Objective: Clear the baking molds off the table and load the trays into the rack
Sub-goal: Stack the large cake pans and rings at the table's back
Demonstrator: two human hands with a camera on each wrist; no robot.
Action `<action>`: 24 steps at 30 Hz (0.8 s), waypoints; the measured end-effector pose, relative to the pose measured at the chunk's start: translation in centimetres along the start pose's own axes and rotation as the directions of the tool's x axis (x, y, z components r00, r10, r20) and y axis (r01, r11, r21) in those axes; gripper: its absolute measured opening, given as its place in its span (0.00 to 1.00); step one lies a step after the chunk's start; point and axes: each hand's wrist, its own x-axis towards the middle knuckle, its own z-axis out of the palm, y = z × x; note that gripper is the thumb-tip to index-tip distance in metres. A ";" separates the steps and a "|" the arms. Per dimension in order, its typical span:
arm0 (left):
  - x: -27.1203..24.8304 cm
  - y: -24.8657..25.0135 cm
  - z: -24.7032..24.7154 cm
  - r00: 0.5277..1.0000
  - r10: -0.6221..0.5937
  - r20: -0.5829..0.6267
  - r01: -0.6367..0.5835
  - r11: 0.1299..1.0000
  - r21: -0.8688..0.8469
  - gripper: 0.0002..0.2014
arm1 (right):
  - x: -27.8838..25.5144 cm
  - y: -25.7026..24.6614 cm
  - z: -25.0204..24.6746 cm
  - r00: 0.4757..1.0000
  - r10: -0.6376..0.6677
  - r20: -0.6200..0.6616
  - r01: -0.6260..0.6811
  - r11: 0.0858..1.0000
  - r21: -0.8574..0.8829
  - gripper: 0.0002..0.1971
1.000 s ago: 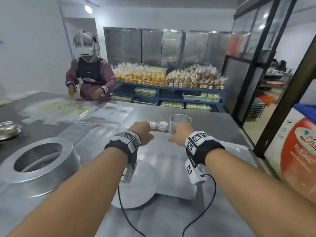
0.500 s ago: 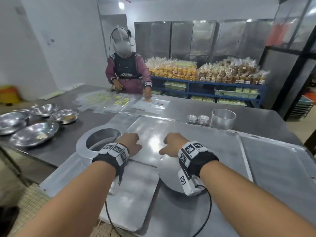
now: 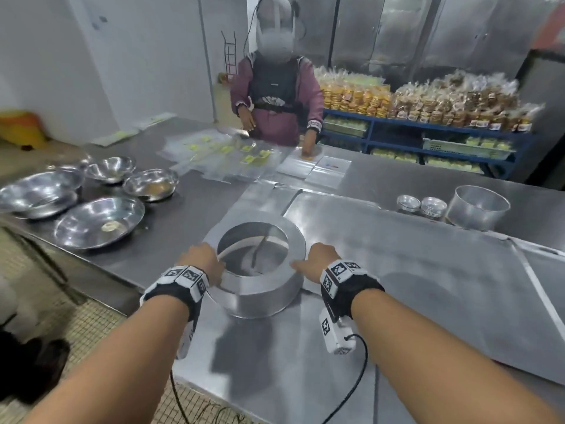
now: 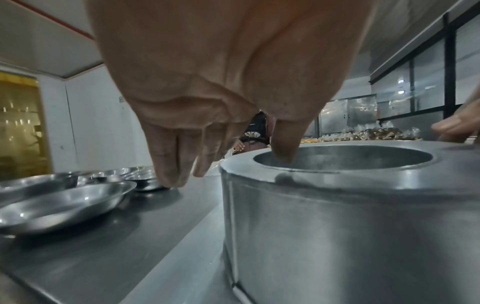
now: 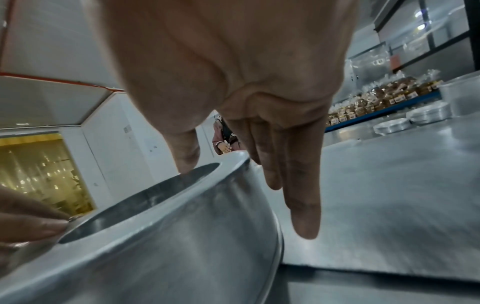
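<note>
A big ring-shaped metal mold (image 3: 260,296) (image 4: 337,226) (image 5: 155,257) stands on a flat metal tray (image 3: 275,368) at the table's near left. My left hand (image 3: 204,262) (image 4: 228,162) is at its left rim, thumb at the inner edge and fingers straight down just outside the wall. My right hand (image 3: 318,262) (image 5: 233,174) mirrors it on the right rim, thumb at the hole's edge and fingers straight down along the outer wall. A larger tray (image 3: 428,270) lies to the right. Two stacks of small molds (image 3: 422,205) and a tall round mold (image 3: 477,209) stand at its far edge.
Several steel bowls (image 3: 97,223) sit on the table's left end, close to the mold. A person (image 3: 275,96) works at the far side over plastic bags. The table's edge (image 3: 116,289) runs just left of my left wrist. Blue shelves of packed baked goods (image 3: 428,105) stand behind.
My view swung left. Both hands left the flat tray in the middle, moved left and came down on opposite sides of the ring mold's rim, their fingers now straight instead of curled.
</note>
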 end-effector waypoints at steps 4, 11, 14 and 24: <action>2.6 -1.6 0.6 0.999 -0.021 0.050 0.024 0.998 -0.062 0.25 | 1.9 -1.0 2.3 0.997 0.061 -0.040 -0.058 0.996 0.068 0.26; 4.5 -1.3 0.5 0.993 -0.103 0.057 0.115 0.948 -0.295 0.16 | 3.0 -2.6 3.9 0.978 0.170 -0.117 -0.154 0.979 0.137 0.24; 3.7 -0.8 -0.4 0.994 -0.102 0.049 0.113 0.934 -0.339 0.16 | 2.9 -2.7 3.7 0.971 0.186 -0.148 -0.160 0.972 0.172 0.21; -1.2 2.0 -3.0 0.984 -0.174 -0.023 0.114 0.731 -0.672 0.37 | -0.2 -0.6 -0.3 0.908 0.201 -0.368 -0.063 0.933 0.354 0.36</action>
